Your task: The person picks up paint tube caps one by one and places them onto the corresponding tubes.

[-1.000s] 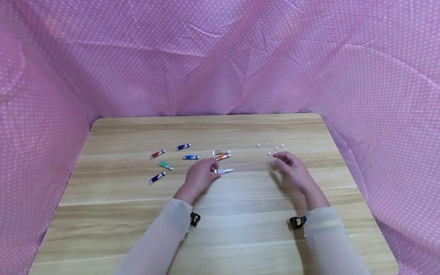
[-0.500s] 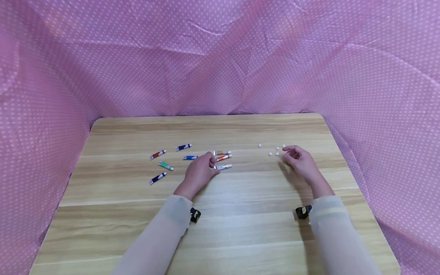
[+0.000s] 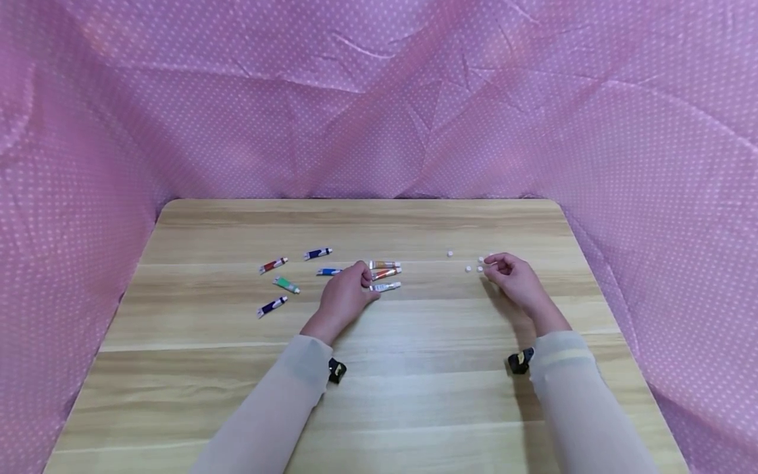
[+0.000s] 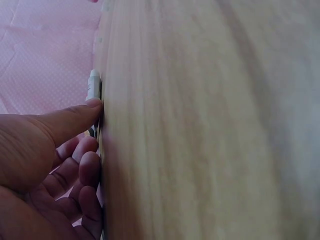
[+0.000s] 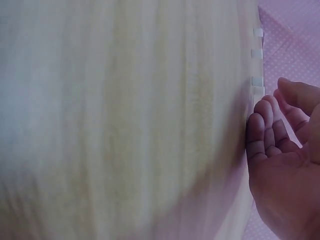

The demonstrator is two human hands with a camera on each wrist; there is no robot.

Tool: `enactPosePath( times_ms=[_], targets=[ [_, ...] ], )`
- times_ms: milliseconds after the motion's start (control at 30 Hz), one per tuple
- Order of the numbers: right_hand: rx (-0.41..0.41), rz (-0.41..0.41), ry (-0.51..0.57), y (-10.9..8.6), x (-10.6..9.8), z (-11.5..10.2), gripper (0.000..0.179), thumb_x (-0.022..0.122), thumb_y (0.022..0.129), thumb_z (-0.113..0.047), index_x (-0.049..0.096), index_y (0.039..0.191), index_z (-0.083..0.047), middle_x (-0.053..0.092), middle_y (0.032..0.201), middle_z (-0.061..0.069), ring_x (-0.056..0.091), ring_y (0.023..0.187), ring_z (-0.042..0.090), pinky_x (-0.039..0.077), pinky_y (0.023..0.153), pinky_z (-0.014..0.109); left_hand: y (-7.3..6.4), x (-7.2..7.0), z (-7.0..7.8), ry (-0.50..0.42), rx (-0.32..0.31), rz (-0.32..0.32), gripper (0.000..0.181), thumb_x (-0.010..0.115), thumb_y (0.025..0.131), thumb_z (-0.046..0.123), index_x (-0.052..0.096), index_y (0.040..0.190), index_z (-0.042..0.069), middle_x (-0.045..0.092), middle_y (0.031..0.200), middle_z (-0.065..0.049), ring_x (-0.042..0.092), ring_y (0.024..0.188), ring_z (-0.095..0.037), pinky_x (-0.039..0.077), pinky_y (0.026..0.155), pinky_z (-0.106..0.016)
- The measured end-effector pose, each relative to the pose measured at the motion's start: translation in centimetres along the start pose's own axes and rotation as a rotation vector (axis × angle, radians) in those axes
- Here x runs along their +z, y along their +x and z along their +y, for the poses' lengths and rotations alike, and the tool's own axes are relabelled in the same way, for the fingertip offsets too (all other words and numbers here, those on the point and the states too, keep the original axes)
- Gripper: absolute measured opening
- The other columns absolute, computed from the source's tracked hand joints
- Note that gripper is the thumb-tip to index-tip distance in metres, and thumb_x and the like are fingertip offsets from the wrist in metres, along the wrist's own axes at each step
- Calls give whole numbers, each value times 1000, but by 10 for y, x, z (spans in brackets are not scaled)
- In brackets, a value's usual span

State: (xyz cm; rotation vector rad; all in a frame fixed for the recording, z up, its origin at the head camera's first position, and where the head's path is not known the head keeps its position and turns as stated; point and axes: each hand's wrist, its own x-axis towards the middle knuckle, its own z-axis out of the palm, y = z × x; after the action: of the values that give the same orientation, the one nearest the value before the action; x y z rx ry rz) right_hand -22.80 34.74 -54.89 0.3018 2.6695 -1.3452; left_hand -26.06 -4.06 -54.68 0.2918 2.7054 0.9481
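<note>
My left hand (image 3: 343, 299) rests low over the table and pinches the tail end of a small white paint tube (image 3: 387, 287) between thumb and fingers. In the left wrist view the thumb (image 4: 75, 120) presses against this white tube (image 4: 94, 86). Just beyond it lie an orange-red paint tube (image 3: 387, 273) and an ochre paint tube (image 3: 385, 264). My right hand (image 3: 518, 283) hovers beside several small white caps (image 3: 468, 268), its fingers loosely bent. The right wrist view shows nothing held, with caps (image 5: 257, 81) past the fingertips. One cap is partly hidden by that hand.
Left of my left hand lie a blue tube (image 3: 328, 272), a red tube (image 3: 273, 265), a green tube (image 3: 287, 284) and two dark blue tubes (image 3: 318, 253). A lone cap (image 3: 450, 253) sits farther back. Pink dotted cloth (image 3: 379, 131) surrounds the wooden table (image 3: 414, 395).
My left hand has shifted the white tube slightly away from me, closer to the orange-red one. My right hand has moved right over the caps, then stayed nearly still.
</note>
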Motion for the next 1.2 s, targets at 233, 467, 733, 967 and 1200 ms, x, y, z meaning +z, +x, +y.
enactPosePath(
  times_ms=[233, 467, 733, 967, 1200],
  targets=[
    [5, -2, -13, 3, 0, -3, 33, 71, 107, -22, 68, 136, -7, 69, 115, 12, 59, 99, 13, 52, 77, 18, 1, -1, 0, -16, -17, -1, 35, 90, 91, 31, 63, 110, 20, 72, 108, 4, 65, 98, -21, 53, 90, -38],
    [-25, 10, -2, 6, 1, -1, 31, 73, 105, -18, 70, 133, -4, 71, 111, 13, 59, 92, 7, 51, 74, 16, -10, -7, 0, 12, -25, -12, 34, 85, 95, 37, 64, 114, 18, 74, 114, 1, 68, 105, -23, 55, 96, -42],
    [-25, 4, -15, 8, 2, 0, 30, 70, 107, -19, 72, 134, -6, 72, 130, 18, 59, 97, 6, 49, 80, 15, -33, -27, -6, -27, -49, -6, 32, 75, 103, 37, 65, 125, 15, 72, 124, -4, 69, 116, -27, 57, 104, -48],
    [-7, -15, -15, 6, 3, -4, 32, 70, 106, -18, 73, 137, -8, 70, 144, 20, 59, 105, 8, 47, 85, 14, -50, -56, -21, -87, -111, 34, 35, 71, 106, 35, 63, 135, 15, 72, 131, -5, 71, 122, -29, 57, 107, -53],
    [-8, -11, -75, 7, 2, -5, 31, 72, 106, -21, 75, 135, -11, 71, 143, 18, 59, 107, 9, 46, 89, 18, -68, -82, -49, -134, -166, 108, 33, 65, 109, 32, 62, 136, 13, 73, 130, -12, 71, 121, -33, 57, 106, -53]
  ],
)
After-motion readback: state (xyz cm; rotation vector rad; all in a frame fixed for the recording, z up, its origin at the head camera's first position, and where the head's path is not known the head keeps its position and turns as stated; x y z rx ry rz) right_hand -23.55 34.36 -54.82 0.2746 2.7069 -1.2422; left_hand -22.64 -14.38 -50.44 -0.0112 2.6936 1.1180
